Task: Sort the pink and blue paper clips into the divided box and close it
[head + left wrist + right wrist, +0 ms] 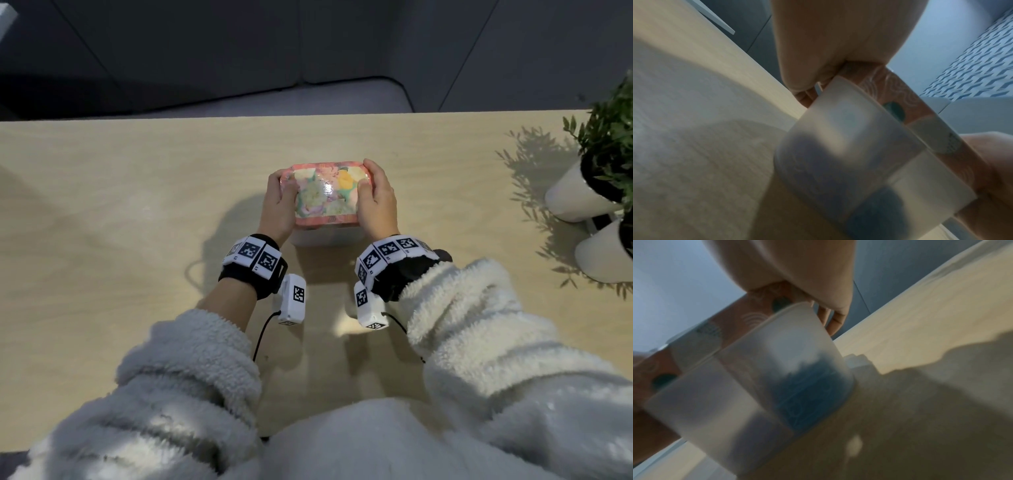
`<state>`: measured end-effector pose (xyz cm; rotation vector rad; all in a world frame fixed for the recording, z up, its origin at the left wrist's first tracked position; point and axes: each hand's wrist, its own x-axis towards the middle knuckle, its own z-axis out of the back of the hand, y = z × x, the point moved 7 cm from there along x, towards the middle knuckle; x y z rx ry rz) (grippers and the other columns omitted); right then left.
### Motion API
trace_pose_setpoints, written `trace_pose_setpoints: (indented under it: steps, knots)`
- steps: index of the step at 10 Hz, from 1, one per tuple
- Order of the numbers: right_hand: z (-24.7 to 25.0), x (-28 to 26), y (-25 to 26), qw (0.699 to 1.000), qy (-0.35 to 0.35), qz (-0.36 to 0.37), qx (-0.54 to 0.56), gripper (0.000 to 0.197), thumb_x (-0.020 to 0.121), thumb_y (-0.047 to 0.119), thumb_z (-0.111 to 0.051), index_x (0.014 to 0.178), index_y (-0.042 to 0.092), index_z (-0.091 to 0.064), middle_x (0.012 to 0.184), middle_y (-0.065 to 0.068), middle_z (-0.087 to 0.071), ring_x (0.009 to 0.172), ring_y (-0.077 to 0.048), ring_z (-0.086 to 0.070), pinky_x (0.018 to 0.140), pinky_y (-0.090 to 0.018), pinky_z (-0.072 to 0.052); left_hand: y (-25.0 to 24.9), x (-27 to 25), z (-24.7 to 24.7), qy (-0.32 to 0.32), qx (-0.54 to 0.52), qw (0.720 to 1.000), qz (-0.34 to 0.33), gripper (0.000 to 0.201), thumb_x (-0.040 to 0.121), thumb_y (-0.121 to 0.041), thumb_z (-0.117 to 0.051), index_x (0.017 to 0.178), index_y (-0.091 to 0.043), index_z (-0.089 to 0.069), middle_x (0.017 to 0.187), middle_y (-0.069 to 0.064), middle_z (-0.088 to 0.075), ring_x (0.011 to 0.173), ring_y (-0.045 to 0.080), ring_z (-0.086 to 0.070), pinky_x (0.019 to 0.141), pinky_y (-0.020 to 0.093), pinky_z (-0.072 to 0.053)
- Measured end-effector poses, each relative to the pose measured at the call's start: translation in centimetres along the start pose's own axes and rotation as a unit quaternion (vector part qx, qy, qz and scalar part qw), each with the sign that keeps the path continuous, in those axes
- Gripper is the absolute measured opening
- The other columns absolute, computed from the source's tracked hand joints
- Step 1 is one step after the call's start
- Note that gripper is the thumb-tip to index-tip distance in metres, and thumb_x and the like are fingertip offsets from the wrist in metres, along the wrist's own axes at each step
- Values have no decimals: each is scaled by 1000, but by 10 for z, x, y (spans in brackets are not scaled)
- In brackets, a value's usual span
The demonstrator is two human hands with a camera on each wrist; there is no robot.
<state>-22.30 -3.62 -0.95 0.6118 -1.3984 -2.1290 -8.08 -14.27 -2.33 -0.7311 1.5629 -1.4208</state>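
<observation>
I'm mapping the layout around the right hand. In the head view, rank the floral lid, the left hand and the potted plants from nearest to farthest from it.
From the right hand:
1. Floral lid: gripped by it, at the lid's right end.
2. Left hand: across the lid, on its left end.
3. Potted plants: far right table edge, well apart.

- A pale, light-wood table (102, 212) with a smooth top carries everything; its far edge runs straight across the room.
- A translucent white plastic box (323, 236) with a glossy pink floral lid (325, 192) stands on the table near the middle, closer to the far edge than the near one.
- Two white plant pots (579, 195) with green leafy sprigs stand side by side at the right edge, well apart from the box, casting feathery shadows across the wood.
</observation>
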Motion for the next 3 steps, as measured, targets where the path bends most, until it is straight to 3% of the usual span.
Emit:
trace_pose_setpoints:
  steps: [1,2,3]
  knots:
    - [1,-5,2,1000,-17,9,-14,42,92,22,-33,133,21,-44,132,-4,-53,120,-25,-48,102,-46,-42,-6,-3,0,14,35,999,-14,31,99,-18,-32,128,-7,-37,114,6,-49,104,19,-55,81,21,-52]
    - [2,-9,0,999,-36,23,-11,40,95,17,-33,134,18,-44,133,-4,-53,120,-25,-48,101,-43,-42,-8,-3,0,40,51,997,-31,34,100,-18,-31,131,-5,-36,115,7,-51,102,17,-54,68,7,-50]
    - [4,-8,0,999,-40,31,-17,41,95,17,-32,134,16,-43,134,-6,-52,121,-26,-47,102,-43,-41,-7,-1,1,33,45,998,1,33,100,-18,-31,130,-8,-39,112,8,-55,101,22,-58,78,21,-53]
